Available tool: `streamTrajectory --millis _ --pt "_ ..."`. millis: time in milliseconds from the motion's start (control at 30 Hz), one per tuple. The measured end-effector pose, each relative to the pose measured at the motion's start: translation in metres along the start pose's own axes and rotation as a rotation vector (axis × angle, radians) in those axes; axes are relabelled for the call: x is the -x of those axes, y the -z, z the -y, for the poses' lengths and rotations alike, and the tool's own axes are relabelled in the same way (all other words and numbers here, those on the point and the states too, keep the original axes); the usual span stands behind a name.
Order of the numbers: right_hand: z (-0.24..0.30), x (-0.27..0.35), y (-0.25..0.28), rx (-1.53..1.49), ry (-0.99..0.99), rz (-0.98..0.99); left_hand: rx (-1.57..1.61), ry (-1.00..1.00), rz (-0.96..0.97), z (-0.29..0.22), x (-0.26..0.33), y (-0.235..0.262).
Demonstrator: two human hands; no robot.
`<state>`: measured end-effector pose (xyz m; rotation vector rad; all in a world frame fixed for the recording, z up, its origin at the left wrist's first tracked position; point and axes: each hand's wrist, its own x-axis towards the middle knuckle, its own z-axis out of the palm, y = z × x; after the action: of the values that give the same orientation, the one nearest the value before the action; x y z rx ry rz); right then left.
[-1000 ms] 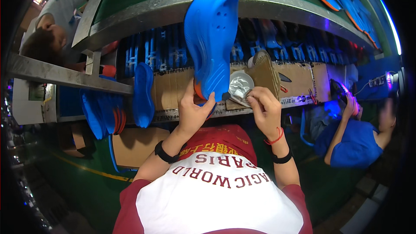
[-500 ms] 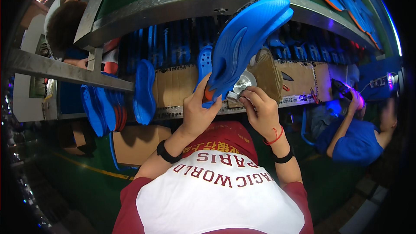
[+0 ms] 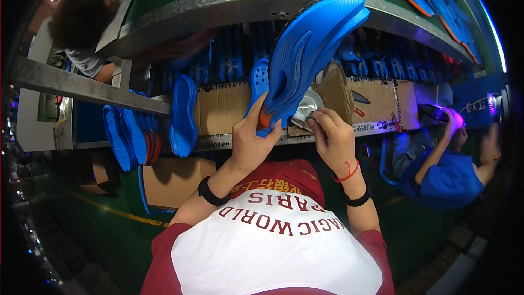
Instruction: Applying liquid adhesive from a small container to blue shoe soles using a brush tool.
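My left hand (image 3: 252, 135) is wrapped round the lower end of a blue shoe sole (image 3: 314, 43), near its orange patch (image 3: 266, 118). The sole stands tilted up and to the right, its ridged side wall facing me. To its right, my right hand (image 3: 334, 139) is pinched closed beside a shiny round metal dish (image 3: 312, 100). What its fingertips hold is too small to make out. A pale, thin piece lies between them and the sole, partly hidden. Behind my left hand, another blue sole with holes (image 3: 259, 79) leans.
A cardboard-covered shelf (image 3: 218, 112) holds more blue soles (image 3: 183, 114) at left and a red-handled knife (image 3: 360, 98) at right. A metal-edged green conveyor (image 3: 245, 0) runs above. Co-workers are at far left and right; a cardboard box (image 3: 174, 177) sits below.
My right hand has drawn slightly to the right, away from the sole. The left hand and sole have barely moved. At far left, a co-worker's head and arm have shifted.
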<state>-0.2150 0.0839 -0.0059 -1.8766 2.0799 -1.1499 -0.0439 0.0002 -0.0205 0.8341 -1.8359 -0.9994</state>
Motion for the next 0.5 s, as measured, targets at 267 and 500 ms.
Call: streamTrajectory --millis 267,500 --pt "-0.005 -0.002 0.010 0.041 -0.021 -0.034 0.012 -0.007 -0.008 0.000 -0.006 -0.009" --pt "-0.025 0.007 0.045 0.075 -0.107 -0.286 0.363 0.311 0.233 -0.022 -0.044 -0.025"
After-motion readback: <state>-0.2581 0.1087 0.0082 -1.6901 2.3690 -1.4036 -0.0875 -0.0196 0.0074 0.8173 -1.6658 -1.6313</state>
